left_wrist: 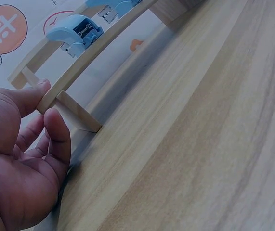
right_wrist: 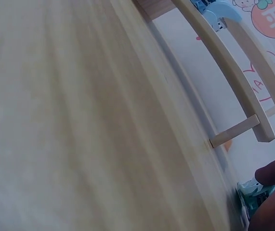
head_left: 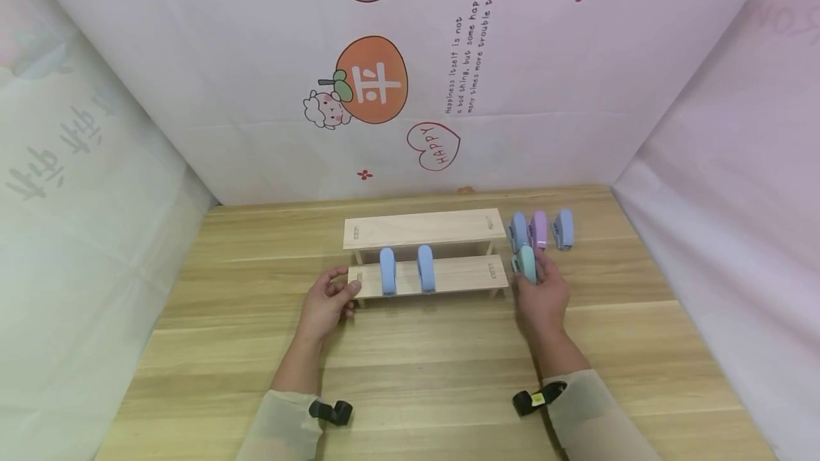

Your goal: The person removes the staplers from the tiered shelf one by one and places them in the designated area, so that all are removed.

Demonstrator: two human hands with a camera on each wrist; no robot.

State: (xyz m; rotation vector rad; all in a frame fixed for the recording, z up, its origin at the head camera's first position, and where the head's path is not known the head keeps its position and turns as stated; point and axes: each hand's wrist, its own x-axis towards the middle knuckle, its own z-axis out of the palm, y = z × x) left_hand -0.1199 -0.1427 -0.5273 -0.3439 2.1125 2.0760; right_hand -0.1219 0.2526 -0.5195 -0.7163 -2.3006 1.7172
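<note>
My left hand (head_left: 324, 304) pinches the left end of the front wooden shelf (head_left: 458, 274), thumb on top and fingers curled below, as the left wrist view shows. Two light-blue staplers (head_left: 388, 271) (head_left: 426, 269) stand apart on that shelf, left of its middle. Off the shelf's right end, my right hand (head_left: 543, 295) grips a mint-green stapler (head_left: 527, 263) between thumb and fingers. Only part of this green stapler (right_wrist: 254, 192) shows in the right wrist view, the rest being hidden by the hand.
A second wooden shelf (head_left: 423, 229) stands behind the front one, bearing nothing. Beyond my right hand, a blue stapler (head_left: 518, 228), a purple stapler (head_left: 538, 226) and another blue stapler (head_left: 564, 228) stand on the wood-grain table (head_left: 410, 375). Printed white cloth (head_left: 269, 126) encloses the back and sides.
</note>
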